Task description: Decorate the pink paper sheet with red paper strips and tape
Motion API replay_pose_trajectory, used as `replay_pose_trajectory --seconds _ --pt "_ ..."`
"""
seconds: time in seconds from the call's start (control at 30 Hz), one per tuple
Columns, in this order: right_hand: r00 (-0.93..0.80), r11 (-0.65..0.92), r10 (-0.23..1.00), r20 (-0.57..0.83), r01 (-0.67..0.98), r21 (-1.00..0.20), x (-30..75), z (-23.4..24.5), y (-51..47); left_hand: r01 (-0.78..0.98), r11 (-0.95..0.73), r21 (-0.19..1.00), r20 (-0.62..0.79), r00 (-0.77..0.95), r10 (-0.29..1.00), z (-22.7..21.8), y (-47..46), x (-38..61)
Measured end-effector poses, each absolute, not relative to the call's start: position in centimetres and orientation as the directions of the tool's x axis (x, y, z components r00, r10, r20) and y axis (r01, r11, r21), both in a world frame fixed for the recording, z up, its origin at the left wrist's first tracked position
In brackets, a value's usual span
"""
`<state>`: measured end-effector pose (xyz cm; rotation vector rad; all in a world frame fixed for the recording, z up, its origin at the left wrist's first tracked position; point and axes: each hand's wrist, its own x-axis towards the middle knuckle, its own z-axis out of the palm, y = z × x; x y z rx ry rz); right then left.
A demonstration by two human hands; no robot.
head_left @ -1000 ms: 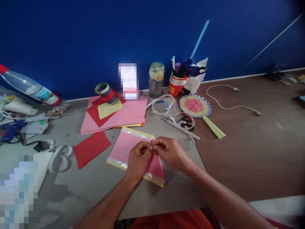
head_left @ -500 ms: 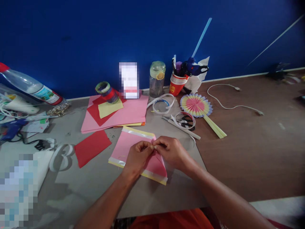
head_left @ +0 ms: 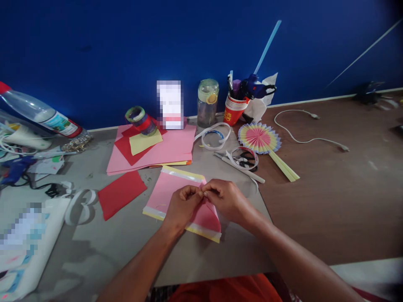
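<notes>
In front of me lies a sheet of pink paper (head_left: 163, 191) with yellow edge strips and shiny clear tape along its upper and lower borders. My left hand (head_left: 181, 206) is closed, thumb and forefinger pinching the paper near its right edge. My right hand (head_left: 226, 199) is closed as well, pinching the same spot, so the fingertips of both hands meet. That edge looks bent up a little under the fingers. What exactly sits between the fingertips is too small to see. A red paper piece (head_left: 122, 195) rests left of the pink sheet.
Behind are stacked pink sheets (head_left: 176, 147) with tape rolls (head_left: 149, 126), a clear bottle (head_left: 207, 107) and a red paper cup (head_left: 233, 112) of tools. To the right lie a pleated paper fan (head_left: 258, 139), a craft knife (head_left: 244, 168), scissors (head_left: 248, 159) and a white cable (head_left: 299, 138).
</notes>
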<state>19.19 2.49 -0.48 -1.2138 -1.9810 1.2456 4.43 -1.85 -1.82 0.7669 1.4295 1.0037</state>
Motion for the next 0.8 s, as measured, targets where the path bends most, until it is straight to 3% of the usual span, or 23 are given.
replay_pose_trajectory --seconds 0.8 --pt "-0.476 0.121 0.876 -0.07 0.359 -0.926 19.26 -0.73 2.3 -0.068 0.401 0.913 -0.407 -0.138 0.903 -1.11 -1.75 4.68"
